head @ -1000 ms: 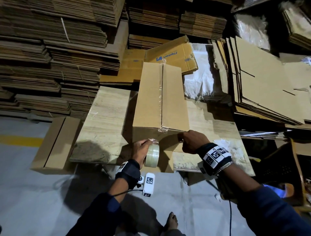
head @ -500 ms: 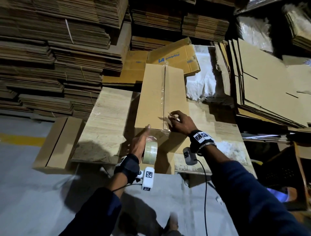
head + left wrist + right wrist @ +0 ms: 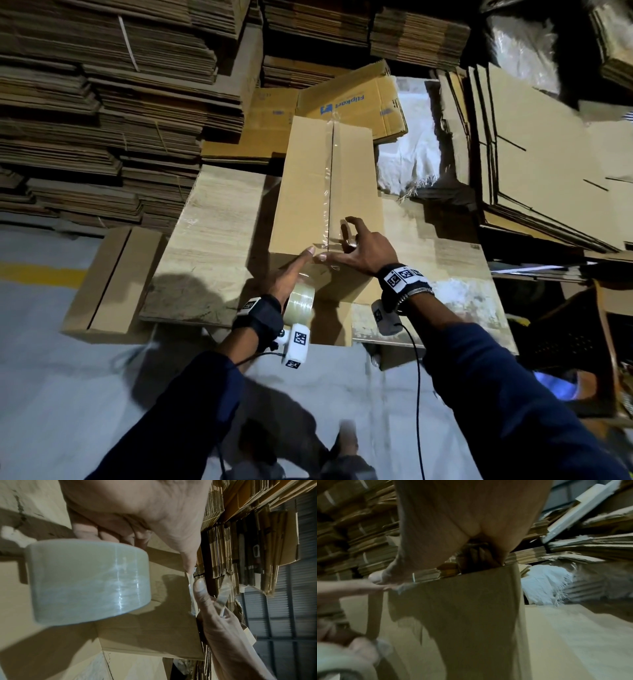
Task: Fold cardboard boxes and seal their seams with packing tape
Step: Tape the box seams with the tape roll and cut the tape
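— Right then, left hand [image 3: 286, 279]?
— Curled round the tape roll [image 3: 299, 303] with the lower fingers, gripping it low against the near end of the cardboard box [image 3: 305, 192]; forefinger stretched out straight, tip on the box's near top edge beside the seam.
— And on the left wrist view?
— Same: roll [image 3: 89, 581] held under the palm, fingers bent behind it, forefinger tip at the box corner where the clear tape strip [image 3: 328, 192] ends.
— Right hand [image 3: 363, 248]?
— Spread wide, fingers splayed and mostly straight, thumb down on the near edge at the tape's end, close to the left forefinger. Gripping nothing that can be made out; something pale between the raised fingers, too unclear to name.
— Where's the box?
— Lying lengthwise on the wooden board [image 3: 212, 240], running away from the body, flaps closed, tape along the centre seam from far end to near.
— Round about?
— Stacks of flattened cardboard [image 3: 102, 102] left and behind, a printed flat carton [image 3: 356, 99] past the far end, a white sack [image 3: 407, 150] to the right, another folded box [image 3: 113, 281] low on the left beside the board.
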A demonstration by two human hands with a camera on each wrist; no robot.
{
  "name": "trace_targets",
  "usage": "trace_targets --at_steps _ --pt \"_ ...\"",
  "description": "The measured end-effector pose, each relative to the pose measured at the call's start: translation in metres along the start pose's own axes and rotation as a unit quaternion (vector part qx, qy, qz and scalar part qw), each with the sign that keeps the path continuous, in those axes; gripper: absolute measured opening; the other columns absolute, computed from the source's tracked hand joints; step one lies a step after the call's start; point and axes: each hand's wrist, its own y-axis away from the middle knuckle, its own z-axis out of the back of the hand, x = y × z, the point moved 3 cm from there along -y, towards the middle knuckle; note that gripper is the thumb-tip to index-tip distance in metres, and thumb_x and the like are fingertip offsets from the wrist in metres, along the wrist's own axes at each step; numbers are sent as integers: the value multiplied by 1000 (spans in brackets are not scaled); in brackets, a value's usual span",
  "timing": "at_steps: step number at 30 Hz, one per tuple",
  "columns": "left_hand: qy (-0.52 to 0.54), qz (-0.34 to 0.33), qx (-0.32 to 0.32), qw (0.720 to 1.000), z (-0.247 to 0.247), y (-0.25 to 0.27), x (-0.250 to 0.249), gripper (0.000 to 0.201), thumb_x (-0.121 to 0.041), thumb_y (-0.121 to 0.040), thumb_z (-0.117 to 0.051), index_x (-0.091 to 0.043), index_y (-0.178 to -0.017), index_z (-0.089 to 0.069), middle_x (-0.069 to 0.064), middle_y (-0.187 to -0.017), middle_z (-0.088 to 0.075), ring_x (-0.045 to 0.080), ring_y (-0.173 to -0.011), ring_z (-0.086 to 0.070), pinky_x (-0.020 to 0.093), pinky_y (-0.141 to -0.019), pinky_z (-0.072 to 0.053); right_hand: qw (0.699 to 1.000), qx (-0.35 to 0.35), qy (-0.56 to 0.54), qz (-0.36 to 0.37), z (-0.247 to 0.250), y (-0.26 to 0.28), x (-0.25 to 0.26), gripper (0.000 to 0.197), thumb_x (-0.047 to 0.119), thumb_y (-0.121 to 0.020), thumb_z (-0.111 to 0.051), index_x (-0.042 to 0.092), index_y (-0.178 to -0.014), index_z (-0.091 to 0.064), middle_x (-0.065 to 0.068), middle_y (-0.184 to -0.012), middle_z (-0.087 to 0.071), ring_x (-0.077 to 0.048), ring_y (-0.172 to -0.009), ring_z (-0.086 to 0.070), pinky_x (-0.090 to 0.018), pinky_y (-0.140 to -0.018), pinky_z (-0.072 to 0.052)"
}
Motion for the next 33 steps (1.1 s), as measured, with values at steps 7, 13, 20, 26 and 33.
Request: trace_targets --at_steps 7,13,20,26,33 --pt "-12 -17 -1 1000 3 3 -2 68 -87 -66 -74 -29 -101 -81 3 -104 -79 22 -107 -68 35 -97 -45 993 28 86 71 -10 -5 -2 118 79 -64 -79 28 -153 -20 -19 -97 -75 -40 -81 -69 -42 -70 -56" --pt "-4 -34 54 998 3 17 -14 44 -53 -100 -62 -27 -134 -65 -3 -135 -61 16 -130 -52 33 -112 -34 990 74 93 69 -10 -12 -10 115 45 -73 -92 36 -155 -12 -20 -106 -74 -42 -88 -69 -45 -74 -57" --pt "-8 -21 43 999 5 11 -5 67 -75 -83 -67 -22 -123 -75 7 -122 -72 24 -115 -63 36 -99 -39 997 51 56 15 -6 -10 3 122 100 -54 -62 31 -146 -21 -15 -116 -74 -39 -96 -71 -47 -89 -58" --pt "-31 -11 35 999 6 0 -2 56 -84 -74 -68 -35 -99 -76 5 -104 -77 22 -104 -64 37 -102 -39 993 60 75 62 -9 -12 -1 113 79 -69 -77 29 -151 -18 -19 -103 -75 -40 -90 -70 -49 -80 -58" --pt "-81 -14 79 993 11 -5 -4 91 -90 -73 -64 -24 -137 -66 4 -130 -69 29 -127 -59 43 -114 -37 991 116 55 40 -2 -13 -6 119 43 -66 -96 30 -155 -18 -24 -115 -70 -44 -101 -67 -47 -87 -55"
